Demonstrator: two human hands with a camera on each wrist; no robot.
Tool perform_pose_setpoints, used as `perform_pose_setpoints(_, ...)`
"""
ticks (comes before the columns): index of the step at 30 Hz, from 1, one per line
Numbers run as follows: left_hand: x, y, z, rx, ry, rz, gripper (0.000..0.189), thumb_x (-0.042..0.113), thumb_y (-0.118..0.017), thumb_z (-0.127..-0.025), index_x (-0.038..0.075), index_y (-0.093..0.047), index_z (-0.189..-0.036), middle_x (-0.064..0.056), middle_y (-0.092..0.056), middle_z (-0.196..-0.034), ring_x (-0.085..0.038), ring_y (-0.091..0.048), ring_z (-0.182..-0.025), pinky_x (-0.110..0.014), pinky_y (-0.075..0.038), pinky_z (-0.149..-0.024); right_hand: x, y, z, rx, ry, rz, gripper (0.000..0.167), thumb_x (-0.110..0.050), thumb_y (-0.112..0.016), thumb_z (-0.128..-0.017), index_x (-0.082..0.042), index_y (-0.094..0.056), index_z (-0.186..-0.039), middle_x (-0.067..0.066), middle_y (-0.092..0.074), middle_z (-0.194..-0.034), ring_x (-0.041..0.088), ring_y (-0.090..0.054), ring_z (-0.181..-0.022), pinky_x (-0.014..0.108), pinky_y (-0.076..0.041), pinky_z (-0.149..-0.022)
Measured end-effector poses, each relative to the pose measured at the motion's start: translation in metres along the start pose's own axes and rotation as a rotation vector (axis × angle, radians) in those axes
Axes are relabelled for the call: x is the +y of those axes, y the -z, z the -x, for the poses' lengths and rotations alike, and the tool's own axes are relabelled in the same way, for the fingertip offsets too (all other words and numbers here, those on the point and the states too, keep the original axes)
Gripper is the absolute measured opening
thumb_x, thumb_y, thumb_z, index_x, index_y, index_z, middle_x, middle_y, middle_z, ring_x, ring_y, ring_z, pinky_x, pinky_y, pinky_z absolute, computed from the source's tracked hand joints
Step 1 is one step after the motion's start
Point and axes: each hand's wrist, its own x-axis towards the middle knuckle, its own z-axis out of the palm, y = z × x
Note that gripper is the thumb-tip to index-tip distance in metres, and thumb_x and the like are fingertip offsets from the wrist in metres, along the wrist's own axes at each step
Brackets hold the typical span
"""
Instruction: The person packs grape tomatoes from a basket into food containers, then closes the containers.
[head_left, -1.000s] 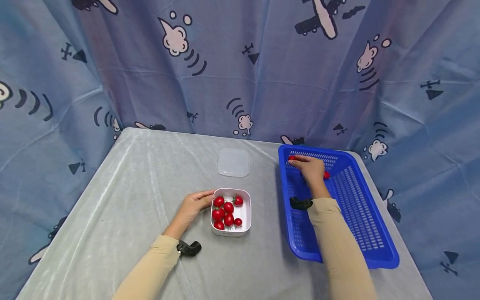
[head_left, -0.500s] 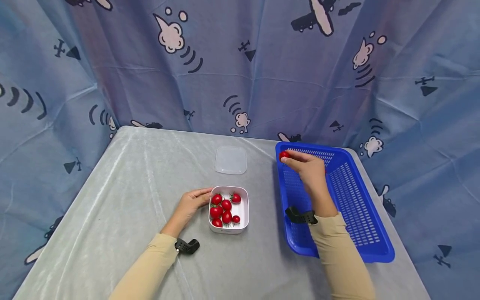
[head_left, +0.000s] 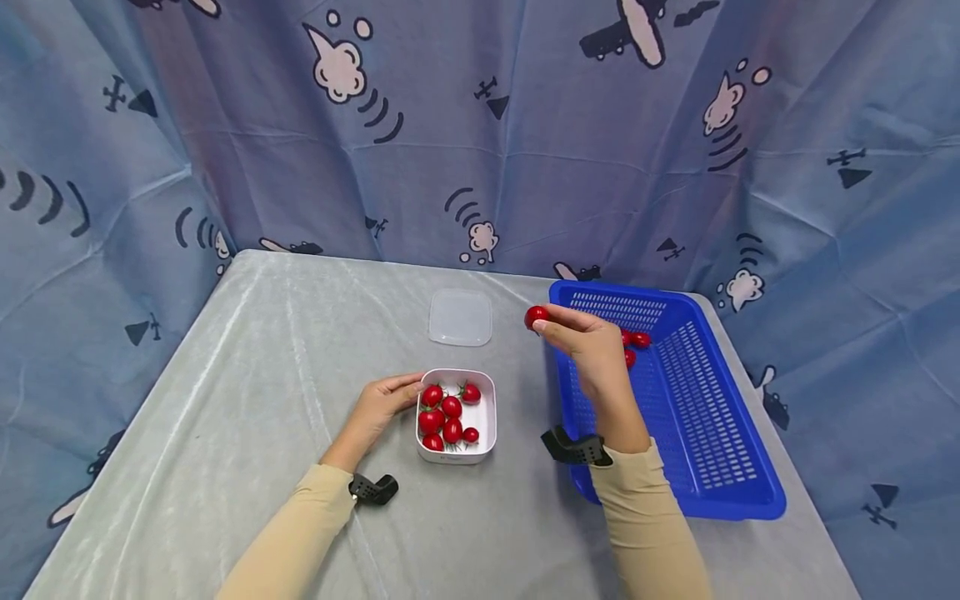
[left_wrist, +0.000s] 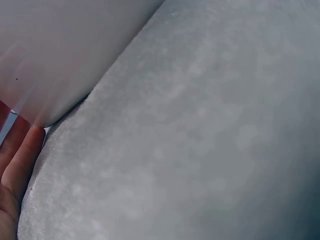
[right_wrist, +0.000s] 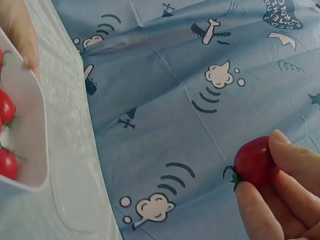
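Note:
A ripe cherry tomato [head_left: 536, 317] with a green stem is pinched between the thumb and fingers of my right hand [head_left: 596, 354], held above the left edge of the blue basket [head_left: 720, 417]. The right wrist view shows the same tomato [right_wrist: 254, 161] close up. A white square box [head_left: 486, 425] holds several tomatoes [head_left: 452, 407], its right side bare. My left hand [head_left: 378, 412] touches the box's left side, with fairly straight fingers [left_wrist: 25, 155] along the outer wall in the left wrist view.
More tomatoes [head_left: 640, 340] lie in the basket, partly hidden behind my right hand. A clear flat lid [head_left: 461, 317] lies on the grey cloth-covered table [head_left: 247, 375] behind the box. A blue patterned curtain [head_left: 427, 167] hangs at the back.
My right hand has moved left with the tomato, from inside the basket to its left rim. Tomatoes in the basket show more now. The left hand stays at the box.

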Motion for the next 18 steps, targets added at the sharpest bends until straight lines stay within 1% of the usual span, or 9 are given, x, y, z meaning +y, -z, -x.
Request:
perform_pose_setpoints(2, 0.000, 0.001, 0.000, 0.001, 0.002, 0.001, 0.041, 0.014, -0.069, -0.094, -0.007, -0.062, -0.129, 0.003, -0.075, -0.111, 0.000, -0.069, -0.092, -0.019, -0.057, -0.089, 0.001, -0.005, 0.002, 0.000, 0.002, -0.004, 0.044, -0.021, -0.075, -0.090, -0.006, -0.066, -0.130, 0.014, -0.064, -0.134, 0.007, -0.068, -0.097, 0.019, -0.056, -0.090)
perform_pose_setpoints(5, -0.001, 0.001, 0.000, 0.000, 0.002, 0.005, 0.041, 0.014, -0.069, -0.094, -0.007, -0.062, -0.129, 0.004, -0.074, -0.110, 0.000, -0.069, -0.092, -0.019, -0.057, -0.089, 0.002, -0.011, 0.003, -0.011, 0.010, -0.011, 0.043, -0.020, -0.075, -0.090, -0.004, -0.066, -0.128, 0.013, -0.068, -0.128, 0.005, -0.069, -0.093, 0.018, -0.057, -0.089)
perform_pose_setpoints(10, 0.000, 0.000, 0.000, -0.007, 0.001, 0.001, 0.041, 0.013, -0.068, -0.095, -0.008, -0.061, -0.129, -0.002, -0.074, -0.114, 0.001, -0.068, -0.092, -0.019, -0.057, -0.089, 0.004, -0.022, 0.007, -0.044, 0.031, -0.018, 0.041, -0.016, -0.076, -0.088, -0.001, -0.068, -0.126, 0.008, -0.074, -0.116, 0.003, -0.070, -0.089, 0.018, -0.057, -0.087)
perform_pose_setpoints(14, 0.000, 0.000, 0.001, -0.008, 0.000, 0.000, 0.041, 0.013, -0.067, -0.095, -0.008, -0.061, -0.130, -0.006, -0.073, -0.118, 0.001, -0.068, -0.093, -0.019, -0.057, -0.089, 0.007, -0.032, 0.009, -0.079, 0.039, -0.031, 0.040, -0.013, -0.077, -0.087, 0.000, -0.068, -0.124, 0.009, -0.074, -0.115, 0.004, -0.071, -0.088, 0.022, -0.058, -0.089)
perform_pose_setpoints(18, 0.001, 0.000, 0.001, -0.007, 0.003, -0.007, 0.042, 0.014, -0.067, -0.095, -0.008, -0.061, -0.130, -0.005, -0.073, -0.118, 0.001, -0.068, -0.093, -0.019, -0.057, -0.089, 0.009, -0.043, 0.013, -0.092, 0.032, -0.050, 0.039, -0.010, -0.078, -0.085, 0.000, -0.070, -0.122, 0.011, -0.075, -0.113, 0.005, -0.071, -0.087, 0.024, -0.058, -0.089)
